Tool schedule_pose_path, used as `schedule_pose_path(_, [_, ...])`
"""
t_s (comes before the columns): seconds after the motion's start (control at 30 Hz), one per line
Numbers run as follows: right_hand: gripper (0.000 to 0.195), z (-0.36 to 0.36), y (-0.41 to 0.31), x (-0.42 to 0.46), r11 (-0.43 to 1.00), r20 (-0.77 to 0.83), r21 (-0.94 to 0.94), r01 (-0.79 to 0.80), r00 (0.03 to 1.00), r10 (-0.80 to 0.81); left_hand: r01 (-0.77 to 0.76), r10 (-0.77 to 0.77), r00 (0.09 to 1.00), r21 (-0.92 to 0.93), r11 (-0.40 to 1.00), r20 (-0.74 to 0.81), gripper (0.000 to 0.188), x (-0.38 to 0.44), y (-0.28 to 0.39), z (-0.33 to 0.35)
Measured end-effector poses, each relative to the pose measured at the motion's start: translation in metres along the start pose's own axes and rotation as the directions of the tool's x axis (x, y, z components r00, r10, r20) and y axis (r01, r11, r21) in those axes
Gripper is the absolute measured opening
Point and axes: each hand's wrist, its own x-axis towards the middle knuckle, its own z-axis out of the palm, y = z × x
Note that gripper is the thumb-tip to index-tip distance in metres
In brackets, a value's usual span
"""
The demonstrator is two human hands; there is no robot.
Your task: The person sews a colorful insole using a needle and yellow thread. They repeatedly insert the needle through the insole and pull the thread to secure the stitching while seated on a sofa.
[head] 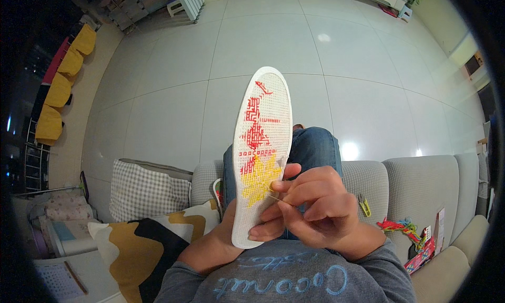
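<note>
A white cross-stitch insole stands lengthwise before my chest, its mesh face towards me. Red stitches run along its upper part, and a yellow stitched patch lies below them. My left hand grips the insole from behind, fingers curling around its right edge near the lower end. In my right hand, a thin needle is pinched between thumb and forefinger. The needle points at the right side of the yellow patch; whether its tip has entered the mesh I cannot tell.
On the sofa seat to the right lie yellow-handled thread snips, a bundle of colored thread and a red patterned packet. A checked cushion and a patterned cushion rest on the left.
</note>
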Motion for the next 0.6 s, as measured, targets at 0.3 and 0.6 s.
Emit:
schedule_pose_path(0.3, [0.036,-0.001,-0.001,-0.002,0.998,-0.003,0.035,-0.047,0.999,0.047,0.018,-0.023,0.999,-0.127,0.992,-0.036,0.057,0.001,-0.001,0.008])
schedule_pose_path(0.6, [0.035,-0.002,-0.001,-0.003,0.999,0.007,0.023,-0.046,0.999,0.045,0.069,-0.063,0.995,-0.086,0.994,0.073,0.058,0.0,0.001,-0.006])
